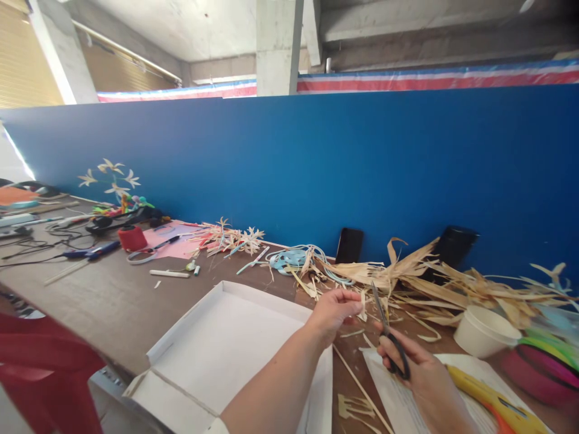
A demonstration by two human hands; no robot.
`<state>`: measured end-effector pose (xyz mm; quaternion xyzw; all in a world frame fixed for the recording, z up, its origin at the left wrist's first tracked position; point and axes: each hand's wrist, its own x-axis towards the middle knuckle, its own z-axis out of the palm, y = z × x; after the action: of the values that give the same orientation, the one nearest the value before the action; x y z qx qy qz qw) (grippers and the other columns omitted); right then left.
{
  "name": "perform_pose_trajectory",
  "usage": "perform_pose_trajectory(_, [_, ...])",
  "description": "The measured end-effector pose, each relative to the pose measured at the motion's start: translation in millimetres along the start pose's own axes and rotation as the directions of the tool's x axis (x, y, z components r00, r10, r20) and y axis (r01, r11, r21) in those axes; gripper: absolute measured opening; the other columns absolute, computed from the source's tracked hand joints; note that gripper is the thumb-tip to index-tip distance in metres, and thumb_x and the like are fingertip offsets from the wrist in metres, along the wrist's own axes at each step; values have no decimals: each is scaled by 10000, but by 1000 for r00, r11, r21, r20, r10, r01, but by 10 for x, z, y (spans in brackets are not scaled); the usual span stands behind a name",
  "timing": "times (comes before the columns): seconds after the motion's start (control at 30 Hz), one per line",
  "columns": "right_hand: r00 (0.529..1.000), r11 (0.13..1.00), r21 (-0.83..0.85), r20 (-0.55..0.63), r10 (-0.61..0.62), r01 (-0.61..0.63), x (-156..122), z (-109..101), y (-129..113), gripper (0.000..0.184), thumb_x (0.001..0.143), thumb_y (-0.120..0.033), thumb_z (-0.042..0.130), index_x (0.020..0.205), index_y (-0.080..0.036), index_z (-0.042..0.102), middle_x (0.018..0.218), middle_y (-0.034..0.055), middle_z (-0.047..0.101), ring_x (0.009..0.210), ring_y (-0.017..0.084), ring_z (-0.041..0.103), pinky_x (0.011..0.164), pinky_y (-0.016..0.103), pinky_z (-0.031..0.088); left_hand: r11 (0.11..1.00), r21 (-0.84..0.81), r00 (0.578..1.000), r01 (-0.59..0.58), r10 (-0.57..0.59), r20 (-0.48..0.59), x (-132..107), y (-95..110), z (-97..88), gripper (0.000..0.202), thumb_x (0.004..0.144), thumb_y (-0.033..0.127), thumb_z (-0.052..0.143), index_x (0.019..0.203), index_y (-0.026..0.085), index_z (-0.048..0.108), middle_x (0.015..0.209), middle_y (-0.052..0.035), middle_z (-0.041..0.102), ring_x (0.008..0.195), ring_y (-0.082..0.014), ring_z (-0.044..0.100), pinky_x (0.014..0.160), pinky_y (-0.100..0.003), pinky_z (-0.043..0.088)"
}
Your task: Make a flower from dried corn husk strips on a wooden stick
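My left hand (333, 310) pinches a small pale strip of dried husk (362, 305) over the brown table (104, 301). My right hand (418, 364) grips black-handled scissors (389, 334), whose blades point up beside the strip. A pile of dried husks (434, 283) lies just behind both hands. Cut husk pieces (355, 407) lie on the table below my hands, next to a thin stick (362, 386).
A white shallow box lid (217, 343) lies at the near left. A white cup (484, 330), a yellow glue gun (493, 401) on paper, and coloured tape rolls (547, 358) sit at the right. Husk flowers (235, 240), a red spool (132, 238), and tools lie at the far left. A blue partition (316, 169) stands behind.
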<state>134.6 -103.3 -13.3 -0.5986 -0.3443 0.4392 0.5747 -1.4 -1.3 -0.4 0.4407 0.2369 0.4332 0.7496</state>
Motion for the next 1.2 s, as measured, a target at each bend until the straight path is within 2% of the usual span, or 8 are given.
perform_pose_trajectory(0.43, [999,999,-50,31,-12,14,24,-16,45,514,639,-404,704,1106,-206,616,704,-9,632,635,101,524,615,172,439,1000,5,999,3,-3,-36,4,34,0,360,525,284,764,823,123,643,717,-26,611,610,-75,537,581,-191,405])
perform_pose_trajectory(0.67, [999,997,-76,42,-24,27,56,-15,88,524,637,-408,702,1104,-186,617,758,19,652,680,131,560,648,217,459,999,-49,997,-23,20,-75,17,36,5,356,528,274,765,814,112,629,694,-32,612,612,-96,559,566,-207,437])
perform_pose_trajectory(0.9, [996,993,-107,84,-37,46,-35,51,2,510,656,-404,684,1105,-170,624,700,20,642,620,131,554,597,224,448,992,-115,989,-60,43,-144,25,65,19,366,521,276,778,795,95,617,659,-38,604,598,-98,573,544,-191,458])
perform_pose_trajectory(1.07, [991,987,-134,114,-69,84,-98,97,-59,466,666,-416,673,1066,-178,649,691,22,646,599,126,535,582,221,434,985,-160,990,-67,46,-130,20,82,13,350,533,273,777,792,103,614,664,-34,604,610,-99,583,547,-183,466])
perform_pose_trajectory(1.2, [987,987,-144,152,-47,69,-99,88,-52,458,683,-418,659,1076,-183,646,714,32,650,625,133,535,605,233,426,984,-167,992,-62,42,-123,18,90,11,346,541,266,772,800,102,612,661,-33,603,612,-98,584,541,-176,463])
